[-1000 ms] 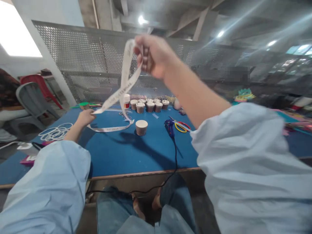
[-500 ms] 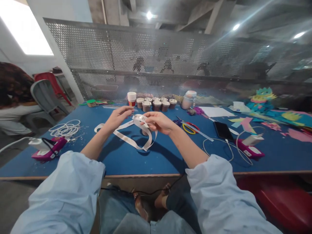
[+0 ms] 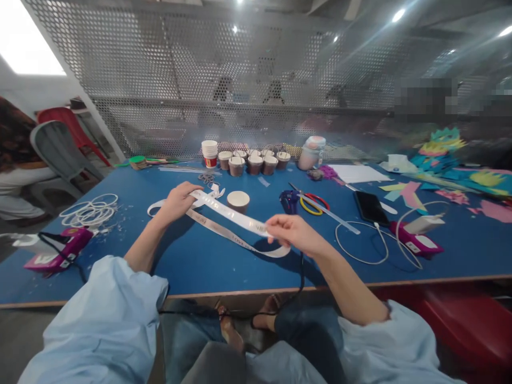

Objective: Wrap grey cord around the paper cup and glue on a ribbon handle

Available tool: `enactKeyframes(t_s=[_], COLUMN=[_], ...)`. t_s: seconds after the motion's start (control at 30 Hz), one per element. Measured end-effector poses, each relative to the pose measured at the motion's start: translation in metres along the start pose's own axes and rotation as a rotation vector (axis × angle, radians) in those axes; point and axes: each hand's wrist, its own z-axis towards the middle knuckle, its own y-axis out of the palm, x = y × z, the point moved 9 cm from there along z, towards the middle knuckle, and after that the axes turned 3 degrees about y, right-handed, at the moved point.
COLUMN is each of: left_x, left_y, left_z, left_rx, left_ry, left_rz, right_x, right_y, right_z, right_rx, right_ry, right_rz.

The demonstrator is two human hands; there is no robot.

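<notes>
A white satin ribbon [image 3: 232,213] with shiny printed lettering runs between my two hands above the blue table [image 3: 224,272]. At its left end my left hand [image 3: 182,201] is closed on it. My right hand [image 3: 294,233] pinches it between thumb and fingers. A second length of the ribbon loops below, sagging toward the right hand, and another loop lies left of my left wrist. Just behind the stretched ribbon stands a small cup with a pale top [image 3: 238,201]. Small metal rings [image 3: 208,180] lie beyond my left hand.
Several small filled cups [image 3: 255,162] and stacked paper cups [image 3: 209,154] stand at the back. Right of centre lie a dark blue glue gun [image 3: 288,201], scissors [image 3: 314,204] and a phone [image 3: 370,208]. Coiled white cable [image 3: 90,210] and a magenta power strip [image 3: 60,250] are left.
My right hand has moved right and nearer me, drawing the looped ribbon out into a straighter length. My left hand has come down slightly, and the small cup now shows fully.
</notes>
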Motion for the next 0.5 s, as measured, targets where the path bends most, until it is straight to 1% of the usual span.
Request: enactKeyframes(t_s=[0.07, 0.1, 0.13, 0.17, 0.2, 0.23, 0.27, 0.3, 0.37, 0.4, 0.43, 0.5], left_x=[-0.005, -0.001, 0.006, 0.018, 0.033, 0.051, 0.068, 0.086, 0.123, 0.138, 0.151, 0.165], left_y=[0.000, 0.001, 0.001, 0.002, 0.002, 0.003, 0.006, 0.010, 0.028, 0.039, 0.050, 0.072], left_z=[-0.001, -0.002, -0.003, -0.005, -0.007, -0.011, -0.014, -0.018, -0.028, -0.034, -0.040, -0.050], left_rx=[0.027, 0.036, 0.048, 0.058, 0.080, 0.096, 0.096, 0.079, -0.027, -0.093, -0.158, -0.271], left_ry=[0.001, 0.013, 0.034, 0.073, 0.126, 0.183, 0.238, 0.303, 0.471, 0.561, 0.642, 0.756], left_rz=[0.055, 0.055, 0.037, 0.013, -0.006, -0.018, -0.019, -0.019, -0.016, 0.002, 0.030, 0.112], right_x=[-0.003, -0.007, -0.013, -0.019, -0.024, -0.026, -0.026, -0.023, -0.014, -0.010, -0.008, -0.006], right_y=[0.020, 0.029, 0.033, 0.033, 0.029, 0.024, 0.019, 0.017, 0.022, 0.028, 0.032, 0.037], right_z=[-0.013, -0.017, -0.019, -0.016, -0.011, -0.002, 0.007, 0.017, 0.035, 0.042, 0.047, 0.053], right_rx=[-0.180, -0.250, -0.277, -0.253, -0.192, -0.124, -0.069, -0.045, -0.070, -0.100, -0.121, -0.136], right_ry=[-0.031, -0.071, -0.114, -0.147, -0.161, -0.153, -0.127, -0.097, -0.028, -0.005, 0.005, -0.005], right_rz=[-0.238, -0.347, -0.431, -0.477, -0.474, -0.416, -0.311, -0.173, 0.138, 0.251, 0.316, 0.319])
